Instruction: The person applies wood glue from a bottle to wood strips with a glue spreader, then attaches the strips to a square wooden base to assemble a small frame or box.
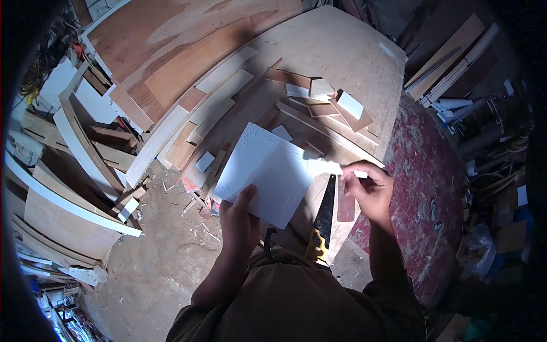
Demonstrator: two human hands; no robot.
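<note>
My left hand (239, 219) grips the lower left edge of a square white board (265, 174), its thumb lying on the top face. Faint wrinkles run along the board's upper edge. From the board's right corner a crumpled whitish strip (325, 166), perhaps film, reaches toward my right hand (371, 191). The fingers of that hand are pinched together, and a small white end pokes out between them. Just below the strip lies a handsaw (326, 211) with a dark blade and a yellow and black handle, beside a reddish-brown wood strip (345, 202).
Wood offcuts and small white pieces (350, 104) lie scattered on the plywood worktop (319, 40). Long boards (194, 62) line its left side. A worn red surface (421, 188) is at right. Planks (450, 62) lean at the back right; curved panels (74, 211) stand at left.
</note>
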